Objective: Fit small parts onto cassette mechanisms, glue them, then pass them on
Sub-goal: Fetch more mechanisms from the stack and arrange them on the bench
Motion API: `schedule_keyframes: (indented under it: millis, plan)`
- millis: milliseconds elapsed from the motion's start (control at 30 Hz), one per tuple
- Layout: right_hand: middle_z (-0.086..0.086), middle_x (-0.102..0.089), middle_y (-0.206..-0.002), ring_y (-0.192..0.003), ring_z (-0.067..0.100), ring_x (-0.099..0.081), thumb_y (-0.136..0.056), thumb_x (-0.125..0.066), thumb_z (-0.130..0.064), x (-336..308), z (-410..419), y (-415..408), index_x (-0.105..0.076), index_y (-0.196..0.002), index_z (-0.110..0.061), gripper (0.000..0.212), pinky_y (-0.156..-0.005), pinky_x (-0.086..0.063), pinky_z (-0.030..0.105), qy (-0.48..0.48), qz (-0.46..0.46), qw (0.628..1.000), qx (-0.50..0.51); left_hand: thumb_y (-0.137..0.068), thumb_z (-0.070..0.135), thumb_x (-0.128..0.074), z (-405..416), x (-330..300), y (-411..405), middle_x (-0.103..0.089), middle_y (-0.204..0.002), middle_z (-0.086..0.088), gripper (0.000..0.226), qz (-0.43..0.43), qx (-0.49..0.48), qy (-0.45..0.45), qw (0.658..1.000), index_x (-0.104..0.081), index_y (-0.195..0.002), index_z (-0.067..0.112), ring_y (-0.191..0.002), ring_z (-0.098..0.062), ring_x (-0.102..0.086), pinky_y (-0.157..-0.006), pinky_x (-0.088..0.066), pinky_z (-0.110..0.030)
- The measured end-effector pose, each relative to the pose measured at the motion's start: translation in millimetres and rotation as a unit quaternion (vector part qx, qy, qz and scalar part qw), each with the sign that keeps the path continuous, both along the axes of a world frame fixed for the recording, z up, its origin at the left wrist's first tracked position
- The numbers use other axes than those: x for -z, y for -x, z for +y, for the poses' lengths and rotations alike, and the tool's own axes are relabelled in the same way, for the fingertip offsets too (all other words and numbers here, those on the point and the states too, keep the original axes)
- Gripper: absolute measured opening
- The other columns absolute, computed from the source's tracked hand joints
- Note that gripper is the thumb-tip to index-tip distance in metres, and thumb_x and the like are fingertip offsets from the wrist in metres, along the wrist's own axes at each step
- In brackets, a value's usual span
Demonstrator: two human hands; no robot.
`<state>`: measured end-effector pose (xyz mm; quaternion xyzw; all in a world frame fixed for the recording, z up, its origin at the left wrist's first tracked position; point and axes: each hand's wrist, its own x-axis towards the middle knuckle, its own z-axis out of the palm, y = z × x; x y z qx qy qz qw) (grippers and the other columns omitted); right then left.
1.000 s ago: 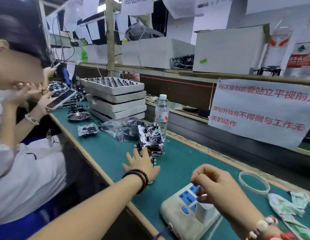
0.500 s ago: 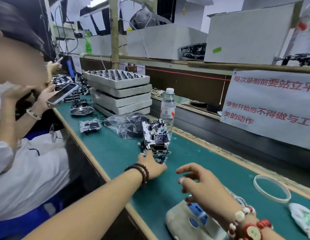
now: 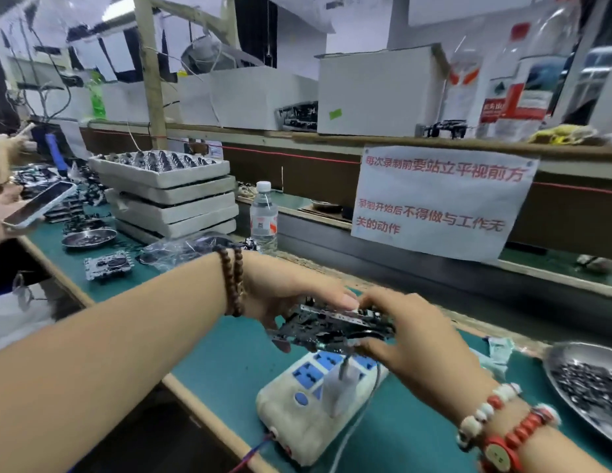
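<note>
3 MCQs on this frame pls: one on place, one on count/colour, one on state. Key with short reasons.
1. Where is the cassette mechanism?
A. held above the power strip
B. in the foam trays
C. beside the water bottle

2. What colour are the sockets on the power strip?
A. red
B. blue
C. black

3. How is the mechanism held?
A. left hand only
B. lying free on the bench
C. both hands grip it

Key: 1 A, it hangs over the strip, off the bench. 2 B, the socket faces are blue. 3 C, the left hand and right hand grip its ends.
</note>
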<state>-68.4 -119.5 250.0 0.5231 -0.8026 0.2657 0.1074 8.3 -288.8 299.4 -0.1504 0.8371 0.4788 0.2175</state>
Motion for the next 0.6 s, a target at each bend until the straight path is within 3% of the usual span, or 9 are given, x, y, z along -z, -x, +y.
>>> schedule_keyframes:
  millis: [100, 133, 200, 267, 333, 400, 500, 600]
  plan:
    - [-0.019, -0.053, -0.081, -0.085, 0.008, -0.047, -0.076, -0.069, -0.041, 8, 40, 3, -0.049, -0.089, -0.035, 0.025, -0.074, -0.040, 0.027, 0.025, -0.019, 0.999, 0.026, -0.057, 0.068, -0.069, 22, -3, 12, -0.065, -0.092, 0.015, 0.052, 0.032, 0.022, 0.001, 0.999, -0.060, -0.104, 0.047, -0.073, -0.008, -0.067, -0.063, -0.054, -0.026]
    - [-0.018, -0.057, -0.077, -0.080, 0.005, -0.050, -0.075, -0.070, -0.039, 14, 53, 4, -0.051, -0.086, -0.033, 0.023, -0.073, -0.041, 0.023, 0.050, -0.047, 0.997, 0.031, -0.055, 0.073, -0.066, 31, -4, 17, -0.064, -0.094, 0.018, 0.052, 0.033, 0.017, -0.002, 0.999, -0.059, -0.101, 0.050, -0.075, -0.008, -0.068, -0.067, -0.056, -0.029]
    - [-0.017, -0.062, -0.072, -0.072, 0.002, -0.056, -0.076, -0.071, -0.026, 27, 74, 5, -0.055, -0.077, -0.030, 0.017, -0.067, -0.044, 0.017, 0.130, -0.180, 0.974, 0.044, -0.055, 0.079, -0.057, 47, -5, 29, -0.060, -0.112, 0.015, 0.057, 0.029, 0.020, -0.008, 0.999, -0.057, -0.103, 0.050, -0.099, -0.017, -0.063, -0.082, -0.054, -0.041]
    - [-0.014, -0.065, -0.075, -0.066, 0.001, -0.061, -0.080, -0.068, -0.015, 38, 87, 6, -0.060, -0.076, -0.025, 0.013, -0.061, -0.052, 0.021, 0.206, -0.353, 0.912, 0.044, -0.049, 0.084, -0.057, 58, -4, 40, -0.049, -0.127, 0.011, 0.069, 0.047, 0.007, -0.003, 0.999, -0.058, -0.106, 0.045, -0.118, -0.020, -0.047, -0.091, -0.047, -0.052]
    - [-0.007, -0.067, -0.078, -0.069, 0.004, -0.065, -0.084, -0.065, -0.011, 45, 91, 8, -0.062, -0.079, -0.019, 0.010, -0.057, -0.054, 0.022, 0.267, -0.452, 0.850, 0.048, -0.043, 0.080, -0.055, 67, -3, 46, -0.044, -0.121, 0.014, 0.076, 0.084, -0.012, 0.010, 0.996, -0.057, -0.108, 0.041, -0.114, -0.012, -0.043, -0.093, -0.045, -0.054]
    - [-0.003, -0.069, -0.081, -0.070, 0.003, -0.065, -0.086, -0.062, -0.010, 50, 88, 11, -0.062, -0.082, -0.014, 0.006, -0.056, -0.054, 0.022, 0.327, -0.505, 0.796, 0.059, -0.046, 0.077, -0.050, 71, 0, 49, -0.049, -0.111, 0.021, 0.081, 0.122, -0.026, 0.020, 0.992, -0.054, -0.116, 0.036, -0.103, -0.005, -0.050, -0.093, -0.047, -0.050]
    - [-0.001, -0.064, -0.079, -0.075, 0.010, -0.062, -0.084, -0.062, -0.015, 52, 85, 10, -0.057, -0.082, -0.018, 0.007, -0.051, -0.055, 0.022, 0.403, -0.584, 0.701, 0.076, -0.052, 0.075, -0.048, 61, 6, 48, -0.057, -0.116, 0.016, 0.082, 0.148, -0.030, 0.023, 0.988, -0.051, -0.121, 0.031, -0.108, -0.007, -0.054, -0.091, -0.048, -0.042]
    - [0.008, -0.064, -0.101, -0.085, 0.020, -0.060, -0.082, -0.063, -0.020, 58, 96, 10, -0.057, -0.102, -0.012, 0.022, -0.047, -0.054, 0.024, 0.415, -0.627, 0.648, 0.123, -0.060, 0.071, -0.046, 39, 12, 44, -0.057, -0.117, 0.013, 0.069, 0.142, -0.051, 0.042, 0.988, -0.048, -0.118, 0.034, -0.110, -0.010, -0.054, -0.084, -0.049, -0.036]
